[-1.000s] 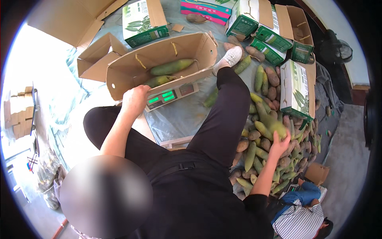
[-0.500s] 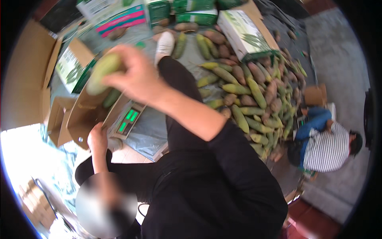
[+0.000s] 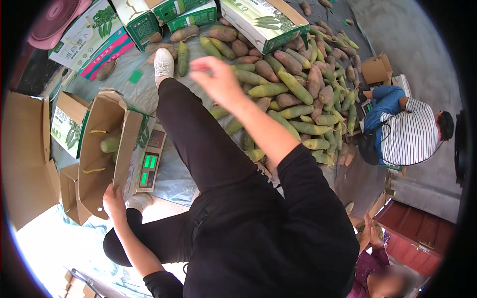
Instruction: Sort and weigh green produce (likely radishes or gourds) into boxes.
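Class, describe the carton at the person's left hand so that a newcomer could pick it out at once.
Start from the big vegetable heap and go left, past the outstretched leg, to the scale with green-lit displays. Left of those displays stands the open carton. Unlike its neighbours, it has the left hand gripping its edge and a green vegetable inside.

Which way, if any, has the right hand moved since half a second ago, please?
Yes: judged against the scale, the right hand has moved from over the open box rightward, past the scale, toward the vegetable pile.
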{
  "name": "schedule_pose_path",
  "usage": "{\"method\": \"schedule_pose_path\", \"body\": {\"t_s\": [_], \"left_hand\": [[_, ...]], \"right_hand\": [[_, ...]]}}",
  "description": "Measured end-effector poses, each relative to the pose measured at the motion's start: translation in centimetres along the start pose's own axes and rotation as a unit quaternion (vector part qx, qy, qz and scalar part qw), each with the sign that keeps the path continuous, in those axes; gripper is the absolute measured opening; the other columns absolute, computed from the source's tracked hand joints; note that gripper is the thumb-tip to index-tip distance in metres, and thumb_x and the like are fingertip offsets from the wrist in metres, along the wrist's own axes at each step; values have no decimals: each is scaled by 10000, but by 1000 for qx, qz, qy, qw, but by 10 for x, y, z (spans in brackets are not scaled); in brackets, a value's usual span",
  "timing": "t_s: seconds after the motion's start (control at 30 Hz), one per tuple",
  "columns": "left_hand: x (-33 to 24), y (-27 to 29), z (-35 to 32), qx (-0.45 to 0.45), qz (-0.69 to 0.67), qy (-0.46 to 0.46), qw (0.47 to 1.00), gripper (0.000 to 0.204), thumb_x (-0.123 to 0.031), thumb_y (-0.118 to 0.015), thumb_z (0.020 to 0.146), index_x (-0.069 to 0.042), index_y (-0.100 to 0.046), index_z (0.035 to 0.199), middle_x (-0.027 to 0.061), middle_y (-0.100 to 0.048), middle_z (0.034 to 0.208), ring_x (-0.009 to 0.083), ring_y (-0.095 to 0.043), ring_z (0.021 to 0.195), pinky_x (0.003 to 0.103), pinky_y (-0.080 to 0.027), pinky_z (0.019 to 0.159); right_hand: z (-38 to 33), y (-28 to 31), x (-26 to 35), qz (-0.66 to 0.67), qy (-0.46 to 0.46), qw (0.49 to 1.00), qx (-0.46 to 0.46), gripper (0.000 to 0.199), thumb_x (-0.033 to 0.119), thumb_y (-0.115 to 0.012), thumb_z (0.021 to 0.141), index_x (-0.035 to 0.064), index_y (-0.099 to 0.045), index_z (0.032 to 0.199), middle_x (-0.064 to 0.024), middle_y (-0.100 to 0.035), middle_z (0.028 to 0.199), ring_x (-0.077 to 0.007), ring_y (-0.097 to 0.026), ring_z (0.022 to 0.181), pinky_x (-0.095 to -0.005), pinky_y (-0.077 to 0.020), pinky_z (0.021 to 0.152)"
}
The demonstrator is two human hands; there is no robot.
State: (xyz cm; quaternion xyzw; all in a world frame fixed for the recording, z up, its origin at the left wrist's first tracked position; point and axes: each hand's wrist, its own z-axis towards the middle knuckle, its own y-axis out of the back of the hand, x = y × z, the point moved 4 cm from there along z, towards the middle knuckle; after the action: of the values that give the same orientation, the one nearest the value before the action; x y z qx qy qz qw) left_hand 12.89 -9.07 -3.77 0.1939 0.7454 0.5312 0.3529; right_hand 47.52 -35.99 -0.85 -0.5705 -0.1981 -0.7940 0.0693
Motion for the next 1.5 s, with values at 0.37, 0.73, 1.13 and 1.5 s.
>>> {"method": "schedule_pose_path", "body": {"t_s": [0.37, 0.73, 1.13, 1.5], "left_hand": [[15, 18, -17, -24, -3, 9, 1000, 183, -78, -549, 800, 2, -606, 954, 206, -628, 832, 350, -620, 791, 380, -467, 702], [8, -3, -1, 17, 10, 12, 1000, 207, -93, -553, 814, -2, -602, 994, 182, -645, 878, 310, -626, 805, 363, -464, 730], [2, -9, 5, -12, -19, -13, 1000, 159, -76, -547, 800, 17, -594, 920, 197, -616, 799, 300, -614, 726, 365, -455, 664], [-5, 3, -4, -12, 4, 37, 999, 213, -160, -564, 790, -48, -622, 960, 194, -622, 836, 371, -598, 815, 414, -459, 721]], "right_hand": [[-194, 208, -251, -244, -471, 830, -174, 258, 165, -692, 735, 31, -640, 950, -109, -654, 901, -237, -608, 828, -340, -465, 768], [-321, 272, -272, -20, -667, 658, -349, 305, 223, -602, 823, 110, -537, 1098, -53, -531, 931, -195, -523, 744, -403, -455, 614], [-299, 269, -275, 142, -578, 574, -563, 483, 205, -682, 769, 103, -458, 1186, -85, -534, 1039, -228, -479, 870, -411, -393, 723], [-213, 256, -264, -35, -397, 753, -524, 474, -45, -757, 660, 11, -431, 999, -99, -566, 953, -192, -562, 799, -329, -507, 726]]}}
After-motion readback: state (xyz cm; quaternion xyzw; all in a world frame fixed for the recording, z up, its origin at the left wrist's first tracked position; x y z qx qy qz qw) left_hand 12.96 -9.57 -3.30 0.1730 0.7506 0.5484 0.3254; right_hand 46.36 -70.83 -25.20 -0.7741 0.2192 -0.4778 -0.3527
